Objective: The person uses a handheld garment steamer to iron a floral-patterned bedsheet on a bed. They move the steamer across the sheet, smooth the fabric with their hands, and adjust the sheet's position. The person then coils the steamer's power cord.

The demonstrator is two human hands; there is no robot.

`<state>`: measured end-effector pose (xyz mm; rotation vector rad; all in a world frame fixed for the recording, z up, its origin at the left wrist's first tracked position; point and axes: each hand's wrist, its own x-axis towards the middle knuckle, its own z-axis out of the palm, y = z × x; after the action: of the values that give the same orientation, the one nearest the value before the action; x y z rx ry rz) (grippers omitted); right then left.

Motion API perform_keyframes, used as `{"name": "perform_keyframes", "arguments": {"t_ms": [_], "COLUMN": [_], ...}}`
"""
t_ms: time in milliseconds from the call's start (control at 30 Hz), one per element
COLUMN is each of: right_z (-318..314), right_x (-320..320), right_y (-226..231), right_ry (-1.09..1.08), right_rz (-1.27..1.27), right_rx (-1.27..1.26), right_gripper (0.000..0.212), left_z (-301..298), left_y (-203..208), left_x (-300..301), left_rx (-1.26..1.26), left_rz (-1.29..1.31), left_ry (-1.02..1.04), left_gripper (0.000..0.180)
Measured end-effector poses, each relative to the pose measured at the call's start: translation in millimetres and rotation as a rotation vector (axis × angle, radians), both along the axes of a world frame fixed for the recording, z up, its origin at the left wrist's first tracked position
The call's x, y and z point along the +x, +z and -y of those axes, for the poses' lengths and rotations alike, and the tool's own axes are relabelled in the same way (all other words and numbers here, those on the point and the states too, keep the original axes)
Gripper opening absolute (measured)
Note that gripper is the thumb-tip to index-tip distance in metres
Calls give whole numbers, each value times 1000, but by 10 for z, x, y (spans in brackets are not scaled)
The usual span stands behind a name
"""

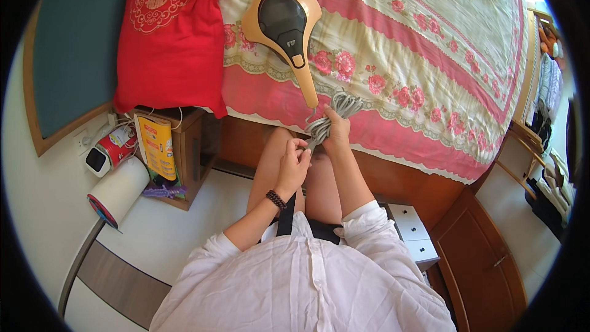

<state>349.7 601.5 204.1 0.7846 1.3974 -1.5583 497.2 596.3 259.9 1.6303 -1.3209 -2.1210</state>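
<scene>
A tan and black handheld bed vacuum (283, 18) lies on the bed, its handle pointing toward me. From the handle's end a grey power cord (348, 106) runs to a folded bundle at the bed's near edge. My right hand (337, 132) is closed around the middle of this bundle, and loops stick out on both sides of the grip. Just to the left and nearer to me, my left hand (291, 165) pinches the lower end of the bundle. Its fingers partly hide what they grip there.
The bed carries a floral pink and cream cover (393, 55). A red pillow (175, 43) lies at the left, above a wooden nightstand (192, 147). A white cylinder (120, 189) stands beside that. Right of my legs is a white drawer unit (410, 229).
</scene>
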Motion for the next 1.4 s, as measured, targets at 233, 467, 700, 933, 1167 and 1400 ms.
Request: {"name": "perform_keyframes", "arguments": {"t_ms": [233, 467, 700, 933, 1167, 1400], "right_z": [-129, 0, 75, 50, 74, -96], "right_x": [70, -253, -96, -50, 4, -30], "right_y": [-101, 164, 113, 43, 140, -22], "right_ry": [76, 276, 335, 325, 419, 362], "right_rz": [-181, -133, -181, -189, -183, -3], "right_rx": [0, -49, -14, 9, -19, -227], "right_gripper": [13, 10, 10, 11, 18, 37], "left_z": [199, 399, 460, 323, 552, 648], "left_y": [101, -21, -22, 124, 262, -42], "left_x": [156, 485, -37, -163, -353, -608], "left_rx": [433, 123, -295, -492, -785, -661], "left_rz": [68, 44, 83, 236, 158, 117], "left_ry": [-224, -675, -313, -462, -642, -408], "left_gripper": [20, 30, 56, 22, 12, 13]}}
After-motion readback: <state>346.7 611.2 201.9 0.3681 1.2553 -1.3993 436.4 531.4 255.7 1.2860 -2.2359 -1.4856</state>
